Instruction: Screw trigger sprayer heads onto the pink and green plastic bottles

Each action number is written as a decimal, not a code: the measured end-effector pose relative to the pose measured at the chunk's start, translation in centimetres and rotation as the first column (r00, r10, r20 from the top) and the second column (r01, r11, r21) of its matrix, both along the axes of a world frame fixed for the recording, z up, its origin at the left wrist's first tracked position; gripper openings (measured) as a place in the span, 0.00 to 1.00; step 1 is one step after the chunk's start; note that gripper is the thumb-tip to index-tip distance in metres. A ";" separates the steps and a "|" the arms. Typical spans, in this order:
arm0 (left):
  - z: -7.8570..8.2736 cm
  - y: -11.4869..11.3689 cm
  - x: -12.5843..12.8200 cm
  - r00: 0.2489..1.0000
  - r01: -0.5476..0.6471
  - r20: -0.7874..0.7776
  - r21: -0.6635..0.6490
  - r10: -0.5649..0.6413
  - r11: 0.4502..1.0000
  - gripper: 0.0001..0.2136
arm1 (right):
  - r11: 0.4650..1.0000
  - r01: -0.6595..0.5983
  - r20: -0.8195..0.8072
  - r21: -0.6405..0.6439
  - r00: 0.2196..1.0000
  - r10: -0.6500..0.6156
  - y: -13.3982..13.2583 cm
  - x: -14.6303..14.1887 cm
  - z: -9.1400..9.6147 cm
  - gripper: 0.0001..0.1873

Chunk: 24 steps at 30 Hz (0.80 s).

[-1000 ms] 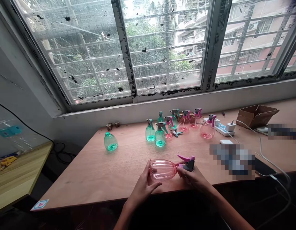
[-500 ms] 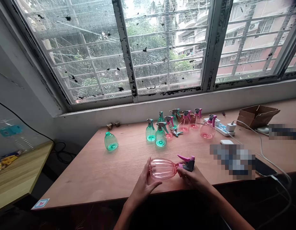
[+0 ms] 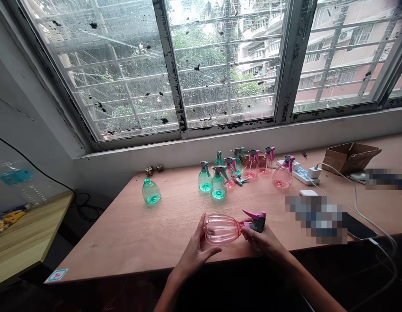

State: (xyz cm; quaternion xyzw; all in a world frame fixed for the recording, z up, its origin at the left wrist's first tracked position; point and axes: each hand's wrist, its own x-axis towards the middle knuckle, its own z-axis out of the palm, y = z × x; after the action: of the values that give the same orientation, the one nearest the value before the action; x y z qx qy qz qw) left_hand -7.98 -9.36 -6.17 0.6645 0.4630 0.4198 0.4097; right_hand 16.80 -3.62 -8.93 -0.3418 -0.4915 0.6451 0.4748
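A pink see-through spray bottle lies on its side near the front edge of the wooden table. My left hand cups its round base, fingers curled around it. At the neck, my right hand grips just below the grey and pink trigger head, which points right.
Several green and pink spray bottles stand in a group at the back, with a headless green bottle apart on the left. A power strip, white cables, a cardboard box and a phone lie at the right.
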 end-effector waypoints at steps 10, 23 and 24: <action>-0.7 0.3 -0.3 1.000 0.013 -0.002 0.001 -0.013 1.000 0.48 | 1.000 -0.007 -0.014 -0.008 1.000 0.007 0.1 0.1 -0.2 0.27; -0.6 0.3 -0.3 1.000 0.014 -0.024 0.024 -0.013 1.000 0.47 | 1.000 0.002 -0.025 -0.017 1.000 -0.002 -0.1 0.1 0.0 0.28; -0.5 0.3 -0.2 1.000 0.009 -0.030 0.033 -0.008 0.999 0.48 | 1.000 -0.004 -0.024 -0.015 1.000 0.004 -0.1 0.1 0.1 0.27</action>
State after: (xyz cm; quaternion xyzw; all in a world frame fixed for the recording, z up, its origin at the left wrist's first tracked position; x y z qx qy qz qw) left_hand -8.20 -9.04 -6.69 0.6793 0.4591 0.4157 0.3936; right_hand 16.90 -3.71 -8.86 -0.3368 -0.4816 0.6539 0.4765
